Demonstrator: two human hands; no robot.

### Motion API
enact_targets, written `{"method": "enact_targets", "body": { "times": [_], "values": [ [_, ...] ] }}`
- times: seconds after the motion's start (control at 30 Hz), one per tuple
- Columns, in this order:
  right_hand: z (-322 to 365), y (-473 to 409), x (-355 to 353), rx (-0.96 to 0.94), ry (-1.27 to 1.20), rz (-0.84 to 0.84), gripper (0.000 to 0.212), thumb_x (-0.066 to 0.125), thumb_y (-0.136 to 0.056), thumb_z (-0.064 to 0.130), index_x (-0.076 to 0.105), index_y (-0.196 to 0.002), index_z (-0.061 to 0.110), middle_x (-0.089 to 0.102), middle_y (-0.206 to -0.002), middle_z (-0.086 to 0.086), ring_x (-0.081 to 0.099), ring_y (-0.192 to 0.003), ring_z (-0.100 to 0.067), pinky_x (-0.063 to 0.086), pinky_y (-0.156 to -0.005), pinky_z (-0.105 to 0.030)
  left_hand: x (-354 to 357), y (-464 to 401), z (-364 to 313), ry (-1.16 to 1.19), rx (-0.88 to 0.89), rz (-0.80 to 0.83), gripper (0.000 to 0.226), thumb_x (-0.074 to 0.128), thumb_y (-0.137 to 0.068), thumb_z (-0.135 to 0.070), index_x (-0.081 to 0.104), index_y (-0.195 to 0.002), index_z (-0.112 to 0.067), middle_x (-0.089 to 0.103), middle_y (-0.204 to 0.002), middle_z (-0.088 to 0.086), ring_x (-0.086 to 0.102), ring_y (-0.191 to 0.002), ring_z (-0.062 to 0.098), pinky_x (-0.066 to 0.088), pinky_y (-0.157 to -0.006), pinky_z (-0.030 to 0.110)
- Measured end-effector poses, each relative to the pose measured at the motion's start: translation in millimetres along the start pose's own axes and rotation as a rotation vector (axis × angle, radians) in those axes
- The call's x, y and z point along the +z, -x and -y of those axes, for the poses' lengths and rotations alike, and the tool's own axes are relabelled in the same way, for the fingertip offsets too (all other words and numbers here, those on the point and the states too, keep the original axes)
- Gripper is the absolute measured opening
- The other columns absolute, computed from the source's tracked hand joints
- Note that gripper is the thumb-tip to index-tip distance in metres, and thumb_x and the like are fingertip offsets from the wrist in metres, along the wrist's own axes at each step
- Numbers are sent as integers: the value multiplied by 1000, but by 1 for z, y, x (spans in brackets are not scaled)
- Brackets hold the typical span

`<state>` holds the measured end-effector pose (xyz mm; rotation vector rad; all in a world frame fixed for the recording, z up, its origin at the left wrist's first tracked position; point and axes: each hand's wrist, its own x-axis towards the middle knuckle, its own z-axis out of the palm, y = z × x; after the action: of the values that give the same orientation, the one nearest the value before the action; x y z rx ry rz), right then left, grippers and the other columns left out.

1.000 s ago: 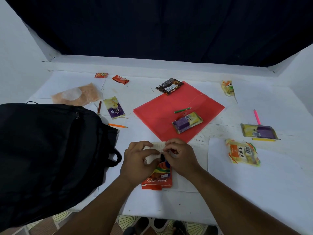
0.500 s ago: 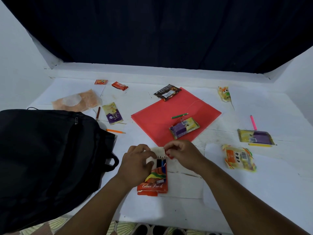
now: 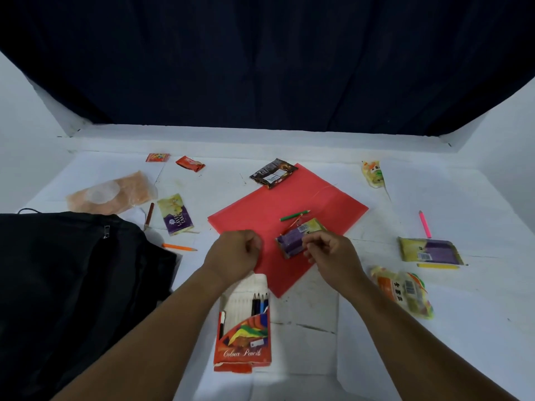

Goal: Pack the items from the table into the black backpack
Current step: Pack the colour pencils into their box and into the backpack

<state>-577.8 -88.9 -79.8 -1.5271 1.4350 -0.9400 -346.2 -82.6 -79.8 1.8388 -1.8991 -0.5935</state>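
Meanwhile, both hands are held curled, left hand (image 3: 234, 253) apparently empty, right hand (image 3: 327, 251) perhaps pinching something, so loose pencils could be spilled from the open pencil box (image 3: 246, 325) beside the backpack (image 3: 72, 285).

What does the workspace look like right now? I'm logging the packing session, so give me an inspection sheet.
Surface: white table, marked and scuffed in places.
Job's things: black fabric backpack at near left; open red cardboard colour pencil box with a few pencils inside; flat red plastic folder.
Clutter: purple-and-yellow snack packets, brown wrapper, loose green pencil, orange pencil, pink pen.
Hands: left hand curled, holding nothing seen; right hand, fingers curled, contents unclear.
Cables: thin black cord at the backpack's far edge.
Surroundings: dark curtain, white walls.
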Motion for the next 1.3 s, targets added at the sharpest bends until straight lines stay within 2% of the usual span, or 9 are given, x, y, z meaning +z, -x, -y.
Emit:
{"method": "enact_targets", "body": {
  "times": [0.1, 0.3, 0.4, 0.5, 0.63, 0.77, 0.97, 1.17, 1.3],
  "values": [
    [-6, -9, -8, -13, 48, -48, 21, 61, -94, 9, 74, -91, 25, 73, -85, 10, 68, -79, -7, 58, -68, -22, 14, -30, -12, -18, 54, -24, 23, 59, -87, -15, 75, -102, -22, 74, -99, -1, 65, -93, 19, 51, -83, 28],
    [-9, -34, -17, -117, 160, -74, 20, 61, -94, 7, 73, -98, 22, 68, -89, 19, 62, -87, 10, 47, -71, -4, 44, -81, -13, -168, 104, -11, 44, 41, -83, -44, 68, -115, -32, 67, -105, 0, 58, -102, 26, 52, -86, 45],
    [-12, -52, -17, -198, 267, -47, 20, 58, -95, 8, 73, -103, 18, 69, -97, 10, 63, -89, 1, 51, -80, -13, 49, -93, -12, -169, 106, -9, 36, 45, -84, -38, 72, -105, -27, 65, -98, 3, 59, -97, 28, 52, -82, 42],
    [-15, -72, -12, -235, 374, 8, 22, 56, -97, 10, 73, -110, 17, 66, -109, 5, 60, -101, -8, 52, -91, -24, 44, -94, -16, -110, 96, -27, 11, 57, -83, -14, 68, -82, -16, 64, -83, 6, 59, -85, 27, 50, -73, 38],
    [-14, -97, 4, -271, 446, 77, 26, 57, -97, 10, 71, -118, 15, 61, -118, 3, 52, -109, -9, 43, -96, -20, 29, -86, -11, 30, 12, -167, 14, 65, -81, -2, 61, -72, -12, 60, -67, 0, 50, -61, 10, 39, -58, 23],
    [-21, -115, 17, -230, 499, 138, 24, 60, -95, 8, 74, -114, 12, 59, -122, 1, 50, -115, -13, 42, -100, -25, 12, -68, -2, 214, -218, -276, 19, 75, -78, -4, 63, -66, -12, 64, -65, -5, 55, -59, 2, 38, -57, 8],
    [-19, -117, 13, -211, 464, 122, 19, 65, -90, 7, 70, -83, 24, 63, -96, 11, 60, -94, -12, 55, -85, -37, -1, -33, 17, 467, -443, -403, 25, 79, -76, -7, 64, -56, -11, 69, -63, 0, 64, -65, 13, 47, -68, 27],
    [-4, -95, 9, -208, 317, 31, 16, 58, -98, 13, 70, -106, 20, 71, -98, 6, 65, -89, -6, 55, -79, -23, -1, 9, 32, 546, -360, -433, 24, 74, -80, 3, 67, -60, -10, 69, -64, 5, 65, -67, 19, 53, -72, 37],
    [1, -60, 20, -282, 246, -4, 16, 65, -94, 15, 72, -108, 19, 68, -100, 11, 62, -92, -1, 51, -80, -16, -1, 42, 39, 574, -291, -468, 30, 69, -85, 6, 63, -89, -23, 68, -73, 12, 66, -75, 36, 54, -74, 40]
  ]
}}
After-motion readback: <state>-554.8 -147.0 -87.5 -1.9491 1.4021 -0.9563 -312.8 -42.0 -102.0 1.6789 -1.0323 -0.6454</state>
